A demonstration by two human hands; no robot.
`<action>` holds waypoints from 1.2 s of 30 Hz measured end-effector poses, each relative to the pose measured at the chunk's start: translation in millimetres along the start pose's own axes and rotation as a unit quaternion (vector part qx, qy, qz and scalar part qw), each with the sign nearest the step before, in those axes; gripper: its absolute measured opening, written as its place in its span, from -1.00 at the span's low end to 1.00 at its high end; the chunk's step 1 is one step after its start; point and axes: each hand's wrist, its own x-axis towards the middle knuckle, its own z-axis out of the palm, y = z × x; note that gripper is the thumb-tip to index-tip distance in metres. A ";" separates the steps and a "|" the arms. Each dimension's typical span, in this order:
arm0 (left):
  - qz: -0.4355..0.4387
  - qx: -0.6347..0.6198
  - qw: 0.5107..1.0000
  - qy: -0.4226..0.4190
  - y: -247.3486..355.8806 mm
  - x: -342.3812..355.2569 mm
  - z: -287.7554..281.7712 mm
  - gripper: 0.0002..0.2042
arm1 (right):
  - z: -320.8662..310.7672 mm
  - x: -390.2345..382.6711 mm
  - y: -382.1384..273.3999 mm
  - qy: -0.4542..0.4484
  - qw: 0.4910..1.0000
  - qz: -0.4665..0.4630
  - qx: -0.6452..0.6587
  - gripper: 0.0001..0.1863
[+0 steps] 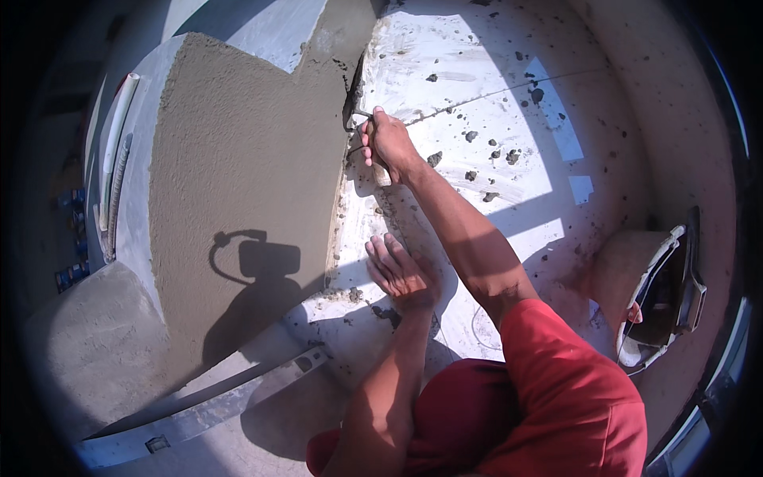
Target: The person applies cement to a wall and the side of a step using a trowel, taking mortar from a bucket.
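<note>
My right hand point(389, 143) is closed around the wooden handle point(382, 173) of a trowel. The trowel's bent metal neck and thin dark blade point(352, 102) meet the edge of a grey mortar layer point(238, 151), where it borders a white board-like surface point(453, 71). Much of the blade is hidden or seen edge-on. Below it, my left hand point(400, 272) rests on the white surface with its fingers stretched out, holding nothing. Crumbs of mortar point(435, 159) lie scattered around both hands.
A mortar-smeared bucket point(636, 286) lies tipped at the right, near a wall. At lower left is a long metal level point(230, 409). A white pipe point(119, 143) and a ribbed hose stand at the far left, beside bare grey concrete point(103, 342).
</note>
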 end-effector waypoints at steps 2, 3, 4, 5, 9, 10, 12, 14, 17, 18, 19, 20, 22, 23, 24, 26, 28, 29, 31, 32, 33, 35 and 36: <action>-0.005 -0.001 1.000 -0.004 1.5 -0.2 0.2 -0.33 | 6.4 3.2 0.5 0.003 1.000 0.004 0.003 -0.48; -0.008 -0.003 1.000 -0.007 2.6 0.0 -0.7 -0.33 | 9.2 0.9 2.2 0.004 1.000 0.002 -0.003 -0.48; -0.005 -0.003 1.000 -0.012 3.6 0.5 -1.5 -0.33 | 10.7 -3.4 5.1 0.006 1.000 -0.001 -0.010 -0.48; 0.000 -0.004 1.000 -0.018 5.0 1.1 -2.0 -0.32 | 10.8 -8.1 7.8 0.010 1.000 -0.005 -0.016 -0.48; -0.007 0.007 1.000 -0.024 3.5 -0.8 -3.8 -0.33 | 16.5 -43.7 20.7 -0.007 0.996 -0.008 -0.084 -0.46; -0.008 0.013 1.000 -0.022 1.1 -1.7 -0.7 -0.34 | 14.5 -55.8 23.6 -0.017 0.996 0.010 -0.089 -0.46; -0.011 0.027 0.999 -0.021 -1.6 -3.6 3.5 -0.35 | 5.7 -76.3 23.5 -0.037 0.993 0.046 -0.098 -0.45; 0.001 0.027 1.000 0.002 -5.5 -3.2 5.3 -0.36 | 2.6 -79.4 15.4 -0.022 0.993 0.024 -0.116 -0.45; 0.008 0.001 1.000 0.003 2.1 -0.8 3.3 -0.37 | -9.0 -51.0 7.5 0.017 0.985 -0.065 -0.160 -0.43; 0.005 -0.007 1.000 -0.001 1.4 -0.1 1.3 -0.37 | -6.2 -38.3 1.6 0.024 0.984 -0.061 -0.165 -0.43; 0.004 -0.004 1.000 -0.004 1.0 0.0 -0.5 -0.37 | -1.9 -28.5 -2.9 0.030 0.983 -0.058 -0.171 -0.43; 0.003 -0.001 1.000 -0.006 0.6 0.1 -2.4 -0.37 | 3.5 -22.1 -4.6 0.019 0.988 -0.052 -0.144 -0.43; 0.023 -0.002 1.000 0.002 3.0 -0.1 2.5 -0.36 | 4.9 -11.2 -7.1 0.006 0.994 -0.045 -0.096 -0.43; 0.043 -0.002 0.999 0.014 3.8 -1.2 6.0 -0.35 | 3.4 -10.1 -5.5 0.013 0.995 -0.052 -0.085 -0.43; 0.057 0.007 0.998 0.028 0.2 -1.2 2.6 -0.33 | 11.1 -11.6 1.6 0.010 0.996 -0.054 -0.070 -0.43; 0.026 -0.013 1.000 -0.003 -0.5 -1.1 -0.2 -0.31 | 19.6 -12.7 10.4 0.001 0.994 -0.078 -0.078 -0.44; 0.003 -0.020 0.999 -0.033 0.3 -1.7 -3.2 -0.28 | 25.5 -21.2 15.9 0.003 0.990 -0.102 -0.102 -0.44; -0.005 -0.014 0.999 -0.046 0.3 -1.5 -4.6 -0.26 | 28.0 -26.6 18.9 0.004 0.987 -0.114 -0.114 -0.44; -0.013 -0.010 0.998 -0.066 -1.1 -2.7 -3.4 -0.19 | 31.5 -33.8 24.8 0.006 0.981 -0.124 -0.152 -0.45; -0.014 -0.008 0.997 -0.073 -2.5 -3.5 -2.8 -0.13 | 33.6 -37.7 28.0 0.007 0.977 -0.129 -0.170 -0.46; -0.012 -0.004 0.997 -0.078 -2.6 -3.0 -3.1 -0.07 | 35.0 -41.8 30.1 0.011 0.975 -0.138 -0.176 -0.46; 0.016 0.008 0.995 -0.101 -3.2 -4.2 -5.4 -0.10 | 38.7 -48.2 33.6 0.021 0.969 -0.157 -0.188 -0.47; 0.033 0.009 0.995 -0.098 1.8 -4.9 -1.7 -0.11 | 31.4 -38.7 47.9 0.041 0.955 -0.203 -0.211 -0.47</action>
